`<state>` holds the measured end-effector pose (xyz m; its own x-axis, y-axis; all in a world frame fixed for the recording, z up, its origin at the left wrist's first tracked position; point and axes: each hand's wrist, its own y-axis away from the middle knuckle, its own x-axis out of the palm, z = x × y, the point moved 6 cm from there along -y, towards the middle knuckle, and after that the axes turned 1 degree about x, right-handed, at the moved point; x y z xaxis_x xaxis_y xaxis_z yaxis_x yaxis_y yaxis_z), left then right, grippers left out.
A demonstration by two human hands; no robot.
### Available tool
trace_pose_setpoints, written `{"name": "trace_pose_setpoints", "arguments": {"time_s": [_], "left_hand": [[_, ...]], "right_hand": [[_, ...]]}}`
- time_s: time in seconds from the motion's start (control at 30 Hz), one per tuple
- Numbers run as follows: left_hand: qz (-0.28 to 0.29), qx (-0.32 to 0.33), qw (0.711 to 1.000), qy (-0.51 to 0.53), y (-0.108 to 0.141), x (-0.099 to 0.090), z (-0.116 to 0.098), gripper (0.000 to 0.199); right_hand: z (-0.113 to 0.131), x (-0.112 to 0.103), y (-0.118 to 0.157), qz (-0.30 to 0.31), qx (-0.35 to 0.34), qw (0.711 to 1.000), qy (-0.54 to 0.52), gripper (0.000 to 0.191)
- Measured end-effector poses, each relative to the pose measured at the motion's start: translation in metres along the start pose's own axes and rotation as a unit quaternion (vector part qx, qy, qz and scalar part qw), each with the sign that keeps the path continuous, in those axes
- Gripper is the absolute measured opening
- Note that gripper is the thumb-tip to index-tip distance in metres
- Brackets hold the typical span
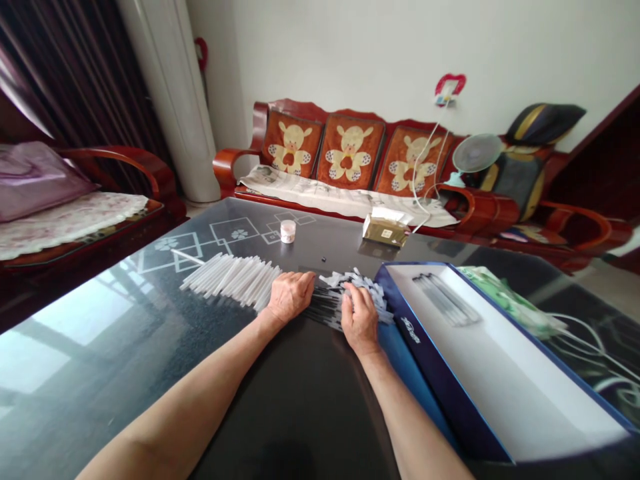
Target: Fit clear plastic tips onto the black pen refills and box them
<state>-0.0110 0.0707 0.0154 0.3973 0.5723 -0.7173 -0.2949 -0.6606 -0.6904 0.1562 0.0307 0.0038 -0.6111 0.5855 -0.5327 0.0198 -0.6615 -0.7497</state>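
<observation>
My left hand [291,295] is closed at the right end of a row of whitish translucent tubes [233,279] lying side by side on the dark table. My right hand [359,315] has its fingers curled together over a pile of thin dark sticks with pale ends [367,283]. What either hand pinches is too small or hidden to make out. Dark thin sticks [325,305] lie between the two hands. Right of my right hand stands an open blue box [415,340] with a white inside, holding several thin clear-and-dark pieces [447,300].
A small white cup [287,231] and a tissue box [385,228] stand toward the table's far side. A green and white plastic bag [510,300] and white cables [590,340] lie beyond the blue box. Behind is a wooden sofa [233,163] with a small fan [477,155].
</observation>
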Motion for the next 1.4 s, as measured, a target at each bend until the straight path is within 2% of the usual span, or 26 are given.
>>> {"name": "trace_pose_setpoints", "arguments": {"time_s": [0.13,0.23,0.4,0.47,0.53,0.6,0.67,0.77,0.83,0.9,0.93,1.0,1.1,1.23,1.4], "left_hand": [[-0.027,0.026,0.999,0.019,-0.001,-0.001,-0.001,0.025],[-0.036,0.037,0.998,0.034,-0.002,-0.002,-0.004,0.023],[-0.041,0.047,0.997,0.037,-0.002,-0.003,-0.008,0.023],[-0.038,0.046,0.997,0.038,-0.002,-0.003,-0.008,0.022],[-0.032,0.043,0.998,0.04,-0.001,-0.001,-0.007,0.022],[-0.024,0.037,0.998,0.042,-0.001,0.001,-0.005,0.023],[-0.015,0.031,0.998,0.045,0.0,0.003,-0.004,0.025],[-0.001,0.022,0.998,0.056,0.0,0.005,-0.002,0.026],[0.006,0.018,0.998,0.063,0.0,0.006,-0.001,0.026],[0.008,0.017,0.998,0.066,0.0,0.007,0.0,0.026],[0.006,0.018,0.998,0.066,0.001,0.007,0.0,0.026],[0.002,0.023,0.998,0.065,0.001,0.008,-0.001,0.027],[0.002,0.029,0.997,0.065,0.001,0.009,-0.002,0.026],[0.0,0.031,0.997,0.066,0.001,0.009,-0.002,0.026],[0.005,0.03,0.997,0.073,0.001,0.007,-0.003,0.025]], "right_hand": [[0.004,0.001,-0.002,0.041,-0.013,0.998,0.049,0.028],[-0.008,-0.003,-0.022,0.089,0.018,0.985,0.148,0.028],[-0.04,-0.01,-0.064,0.207,0.104,0.908,0.349,0.023],[-0.047,-0.009,-0.071,0.239,0.12,0.883,0.387,0.021],[-0.047,-0.005,-0.071,0.252,0.124,0.87,0.404,0.02],[-0.044,-0.004,-0.069,0.243,0.117,0.874,0.405,0.021],[-0.04,-0.006,-0.069,0.221,0.097,0.889,0.389,0.021],[-0.046,-0.021,-0.078,0.174,0.068,0.917,0.352,0.023],[-0.067,-0.042,-0.086,0.144,0.079,0.929,0.33,0.025],[-0.101,-0.065,-0.088,0.137,0.135,0.931,0.312,0.024],[-0.122,-0.078,-0.086,0.14,0.183,0.921,0.312,0.023],[-0.156,-0.1,-0.077,0.146,0.234,0.905,0.323,0.018],[-0.193,-0.124,-0.055,0.144,0.295,0.881,0.34,0.014],[-0.217,-0.132,-0.035,0.132,0.327,0.872,0.34,0.018],[-0.22,-0.137,-0.04,0.075,0.338,0.891,0.293,0.023]]}}
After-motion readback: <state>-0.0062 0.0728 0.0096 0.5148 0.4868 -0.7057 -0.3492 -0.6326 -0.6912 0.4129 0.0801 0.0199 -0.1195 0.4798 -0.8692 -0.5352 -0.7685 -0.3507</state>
